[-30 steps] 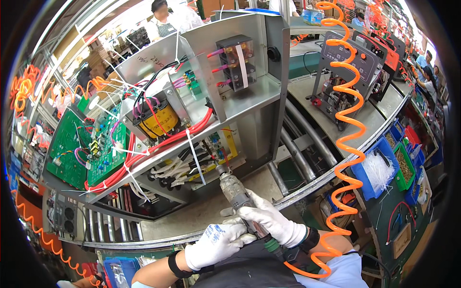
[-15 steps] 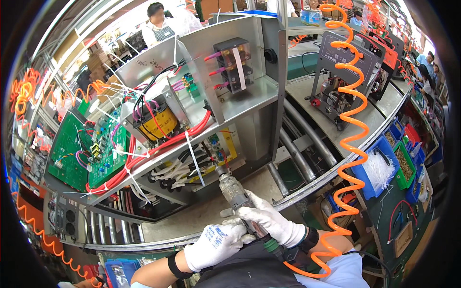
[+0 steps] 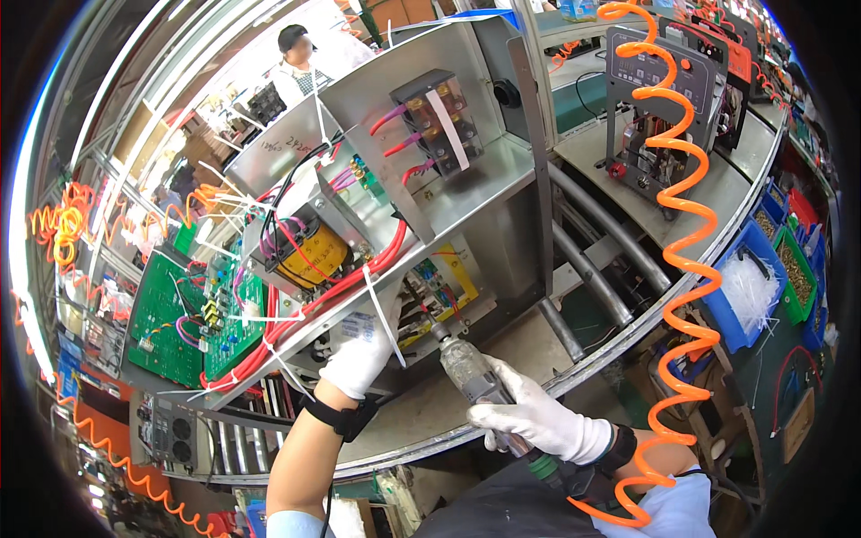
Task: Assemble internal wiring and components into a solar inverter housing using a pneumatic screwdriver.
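Lower bay [image 3: 502, 260] open beneath red cables [image 3: 387, 257], white tie [image 3: 384, 316] across its mouth

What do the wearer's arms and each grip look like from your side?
The left grip wears a white glove with blue printing on its back, then a black wrist strap; a light-blue sleeve shows at the picture's lower edge. The right grip wears a white glove too, no print visible, with another black strap and a matching sleeve.

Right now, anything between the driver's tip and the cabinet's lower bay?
Nothing visible. The right hand points the driver at the lower bay; a white cable tie hangs left of its tip, by the left hand.
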Demonstrator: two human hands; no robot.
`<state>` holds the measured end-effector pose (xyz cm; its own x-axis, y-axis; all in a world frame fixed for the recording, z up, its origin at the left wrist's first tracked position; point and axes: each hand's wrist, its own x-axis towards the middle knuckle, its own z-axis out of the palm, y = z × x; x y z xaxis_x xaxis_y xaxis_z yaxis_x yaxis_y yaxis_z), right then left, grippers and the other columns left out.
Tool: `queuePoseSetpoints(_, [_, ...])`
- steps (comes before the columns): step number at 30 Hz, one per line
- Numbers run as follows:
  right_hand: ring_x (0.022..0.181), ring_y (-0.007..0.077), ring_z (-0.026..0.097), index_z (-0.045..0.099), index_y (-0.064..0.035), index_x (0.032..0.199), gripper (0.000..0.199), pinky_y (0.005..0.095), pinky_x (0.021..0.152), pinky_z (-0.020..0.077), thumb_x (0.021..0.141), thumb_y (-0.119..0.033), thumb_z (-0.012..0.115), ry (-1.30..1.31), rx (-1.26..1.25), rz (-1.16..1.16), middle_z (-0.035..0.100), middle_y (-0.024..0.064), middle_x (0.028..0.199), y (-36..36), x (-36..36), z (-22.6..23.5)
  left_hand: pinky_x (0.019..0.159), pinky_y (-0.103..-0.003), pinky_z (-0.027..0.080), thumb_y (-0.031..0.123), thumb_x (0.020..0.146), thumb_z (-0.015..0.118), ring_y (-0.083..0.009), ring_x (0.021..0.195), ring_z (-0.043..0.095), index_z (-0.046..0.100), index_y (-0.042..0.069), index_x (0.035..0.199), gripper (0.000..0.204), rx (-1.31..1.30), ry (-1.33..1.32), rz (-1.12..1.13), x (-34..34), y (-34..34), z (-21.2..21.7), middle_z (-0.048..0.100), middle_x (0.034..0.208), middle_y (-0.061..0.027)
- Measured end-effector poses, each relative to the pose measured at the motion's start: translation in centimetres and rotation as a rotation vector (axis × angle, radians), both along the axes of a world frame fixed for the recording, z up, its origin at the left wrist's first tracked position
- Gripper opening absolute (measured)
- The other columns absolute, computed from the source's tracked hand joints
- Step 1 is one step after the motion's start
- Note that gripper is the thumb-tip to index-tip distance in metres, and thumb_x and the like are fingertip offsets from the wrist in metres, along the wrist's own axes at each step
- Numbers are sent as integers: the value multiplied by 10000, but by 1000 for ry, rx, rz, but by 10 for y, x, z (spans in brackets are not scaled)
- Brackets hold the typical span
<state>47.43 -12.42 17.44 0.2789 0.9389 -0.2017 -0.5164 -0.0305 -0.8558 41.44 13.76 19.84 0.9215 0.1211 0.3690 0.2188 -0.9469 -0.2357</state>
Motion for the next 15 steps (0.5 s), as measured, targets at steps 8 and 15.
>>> queuePoseSetpoints(8, [675, 91, 558, 211, -21, 1514, 942, 255, 578, 478, 821, -336, 766, 51, -84, 10, 571, 55, 907, 4, 4, 6, 1055, -426, 413, 68, 927, 564, -386, 1245, 527, 556, 119, 1361, 436, -333, -99, -76, 0, 23, -19, 574, 1318, -212])
queuePoseSetpoints(15, [656, 84, 538, 204, -24, 1516, 950, 240, 571, 465, 813, -301, 781, 47, -84, -8, 561, 30, 842, 5, 4, 7, 1032, -411, 431, 81, 943, 550, -381, 1226, 541, 562, 99, 1343, 400, -688, -186, -89, 1, 30, -31, 592, 1287, -205])
